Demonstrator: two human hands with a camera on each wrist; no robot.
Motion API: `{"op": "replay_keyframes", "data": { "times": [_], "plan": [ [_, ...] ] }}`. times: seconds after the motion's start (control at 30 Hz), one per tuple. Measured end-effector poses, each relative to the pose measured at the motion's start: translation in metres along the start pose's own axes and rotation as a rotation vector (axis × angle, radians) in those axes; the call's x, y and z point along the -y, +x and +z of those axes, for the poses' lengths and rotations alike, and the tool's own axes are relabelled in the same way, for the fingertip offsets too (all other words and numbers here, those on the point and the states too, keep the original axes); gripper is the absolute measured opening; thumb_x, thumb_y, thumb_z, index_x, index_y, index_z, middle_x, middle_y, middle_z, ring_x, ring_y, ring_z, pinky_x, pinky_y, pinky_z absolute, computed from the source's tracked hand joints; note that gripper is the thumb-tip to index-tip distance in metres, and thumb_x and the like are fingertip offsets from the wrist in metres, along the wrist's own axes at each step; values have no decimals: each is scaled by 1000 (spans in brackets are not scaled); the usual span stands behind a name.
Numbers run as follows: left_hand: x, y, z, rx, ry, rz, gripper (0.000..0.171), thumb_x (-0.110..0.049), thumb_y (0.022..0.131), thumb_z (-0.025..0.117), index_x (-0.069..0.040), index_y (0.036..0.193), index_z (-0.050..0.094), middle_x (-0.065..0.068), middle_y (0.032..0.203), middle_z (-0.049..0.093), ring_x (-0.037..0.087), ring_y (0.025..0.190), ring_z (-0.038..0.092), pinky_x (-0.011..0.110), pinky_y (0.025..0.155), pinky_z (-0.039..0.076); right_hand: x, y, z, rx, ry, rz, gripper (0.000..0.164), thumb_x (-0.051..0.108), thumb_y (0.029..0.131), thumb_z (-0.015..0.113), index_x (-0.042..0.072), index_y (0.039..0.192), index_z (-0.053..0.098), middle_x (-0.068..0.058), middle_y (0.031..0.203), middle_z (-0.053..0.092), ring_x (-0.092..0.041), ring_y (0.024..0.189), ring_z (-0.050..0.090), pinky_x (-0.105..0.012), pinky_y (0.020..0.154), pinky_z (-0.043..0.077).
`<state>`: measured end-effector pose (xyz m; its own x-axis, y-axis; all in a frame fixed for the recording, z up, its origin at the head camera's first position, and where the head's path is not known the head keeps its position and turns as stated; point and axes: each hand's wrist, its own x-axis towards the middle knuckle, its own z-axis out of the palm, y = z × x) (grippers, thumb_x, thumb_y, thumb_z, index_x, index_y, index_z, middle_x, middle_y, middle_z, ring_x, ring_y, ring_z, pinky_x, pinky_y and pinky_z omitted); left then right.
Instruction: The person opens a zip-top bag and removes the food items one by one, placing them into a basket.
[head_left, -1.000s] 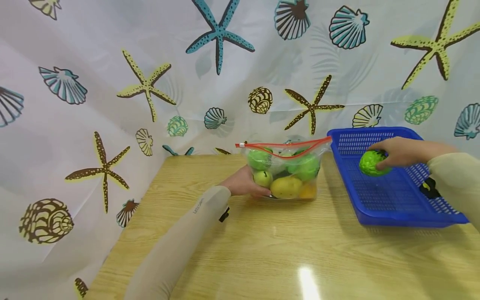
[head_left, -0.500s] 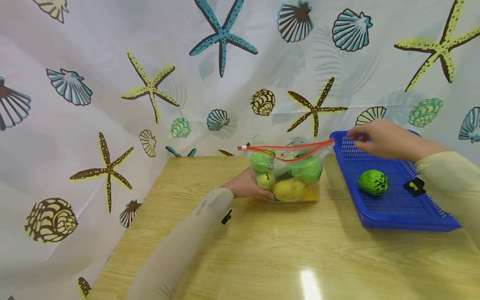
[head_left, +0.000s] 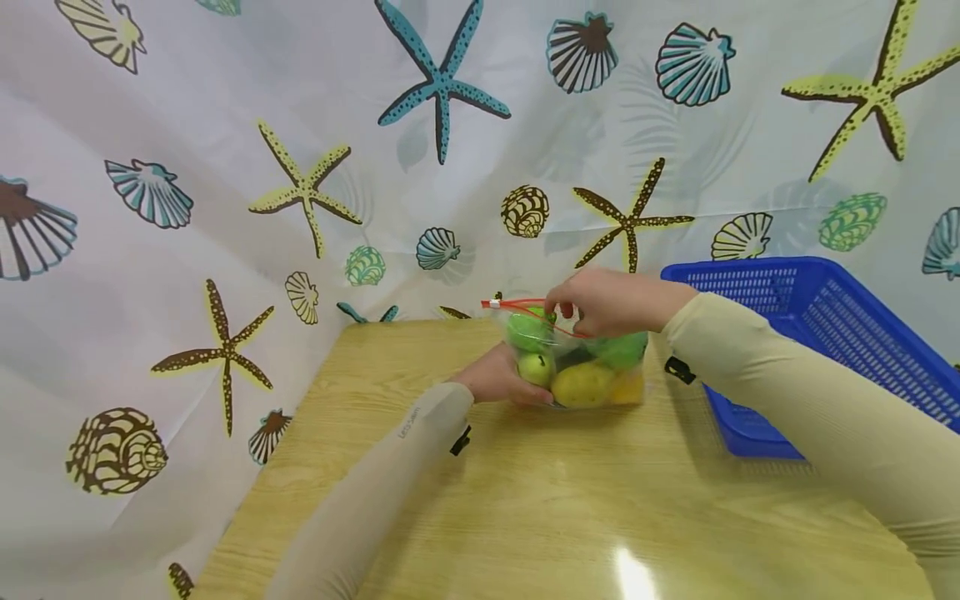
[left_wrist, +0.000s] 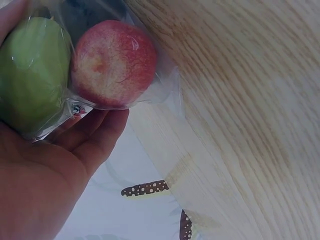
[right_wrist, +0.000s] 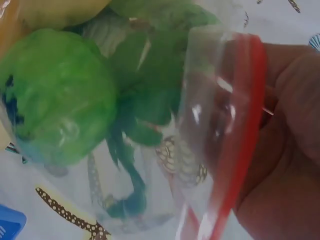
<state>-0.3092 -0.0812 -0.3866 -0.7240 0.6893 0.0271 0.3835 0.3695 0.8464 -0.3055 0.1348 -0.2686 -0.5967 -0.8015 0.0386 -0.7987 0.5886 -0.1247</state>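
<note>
A clear zip bag [head_left: 517,306] with a red closure and a white slider stands on the wooden table, filled with fruit and vegetables. My left hand [head_left: 501,379] holds its lower left side; in the left wrist view the fingers curl under a red peach [left_wrist: 114,64] and a green fruit [left_wrist: 32,70] inside. My right hand [head_left: 618,300] grips the red-edged mouth, its fingers showing through the plastic in the right wrist view. Also inside are a yellow mango-like fruit [head_left: 583,385], a small green fruit [head_left: 536,368] and a bumpy green ball-shaped piece [right_wrist: 60,95].
A blue plastic basket [head_left: 723,417] stands to the right, partly hidden by my right sleeve [head_left: 787,375]. Behind the table [head_left: 540,500] hangs a white curtain [head_left: 480,192] printed with starfish and shells.
My right hand let go of a bumpy green fruit in the basket, then moved left to the bag's mouth. That fruit is now hidden behind my arm. The left hand keeps its hold.
</note>
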Motion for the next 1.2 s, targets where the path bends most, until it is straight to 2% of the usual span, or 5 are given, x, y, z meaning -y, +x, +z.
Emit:
{"op": "replay_keyframes", "data": {
  "times": [0.27,0.47,0.7,0.9,1.2],
  "plan": [
    [-2,0,-1,-25,41,7,80,-12,68,86,-15,135,41,-3,120,53,10,102,49,34,96,41,1,20,17,28,-45,88,62,22,82,71,12,137,45,-8,113,63,-17,92,58,-39,74,54],
    [-2,-1,0,-39,63,-36,87,-16,67,87,-17,137,36,-4,121,52,9,103,49,33,96,40,2,28,30,36,-93,50,55,28,85,67,14,135,48,-9,122,58,-24,105,54,-45,83,51],
    [8,3,2,-32,20,-9,86,-16,66,88,-21,136,38,-5,121,53,10,103,50,34,95,42,1,23,18,55,7,89,53,26,83,69,16,131,53,-6,116,59,-16,88,54,-37,70,53],
    [32,15,6,-60,65,-47,87,-27,60,91,-25,132,43,-8,118,55,8,101,51,31,92,44,-5,-4,-10,-26,36,133,53,31,82,69,18,130,52,-4,105,60,-15,75,54,-32,60,51],
    [34,13,6,-116,186,-120,99,-44,55,90,-23,134,35,-7,115,51,9,97,50,31,88,46,-34,-76,-41,-120,21,288,54,40,88,64,22,136,46,-6,107,58,-18,81,53,-41,69,46]
  ]
}}
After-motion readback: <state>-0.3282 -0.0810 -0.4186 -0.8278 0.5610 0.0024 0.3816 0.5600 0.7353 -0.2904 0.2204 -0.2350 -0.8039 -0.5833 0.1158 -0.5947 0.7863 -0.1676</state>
